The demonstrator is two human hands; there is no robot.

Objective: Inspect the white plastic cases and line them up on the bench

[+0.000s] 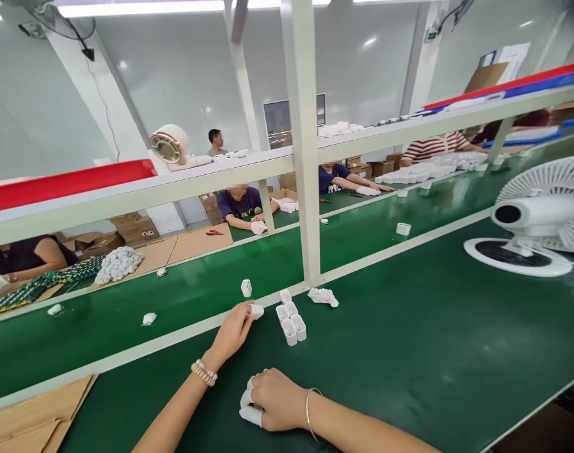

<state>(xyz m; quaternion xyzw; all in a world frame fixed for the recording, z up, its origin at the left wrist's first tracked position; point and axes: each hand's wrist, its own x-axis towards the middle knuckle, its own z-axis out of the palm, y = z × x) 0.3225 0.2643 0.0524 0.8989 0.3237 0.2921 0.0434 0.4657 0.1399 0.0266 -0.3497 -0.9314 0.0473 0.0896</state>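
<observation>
My left hand (232, 330), with a beaded bracelet at the wrist, is closed around a small white plastic housing (256, 311) above the belt's near rail. Just beyond it, another white housing (246, 288) stands on the green belt. My right hand (280, 399) is low over the green tabletop, its fingers curled and white finger cots on the thumb and fingers. Anything inside that grip is hidden. Between the hands and the post, several open white housings (291, 324) stand together in a cluster. A crumpled white cloth or glove (323, 297) lies beside them.
A white post (305, 157) rises at the table's far edge and bears a shelf. On the right stands a white fan (532, 220). Flat cardboard (41, 418) lies at lower left. White parts sit along the green belt (197, 270); co-workers sit across it.
</observation>
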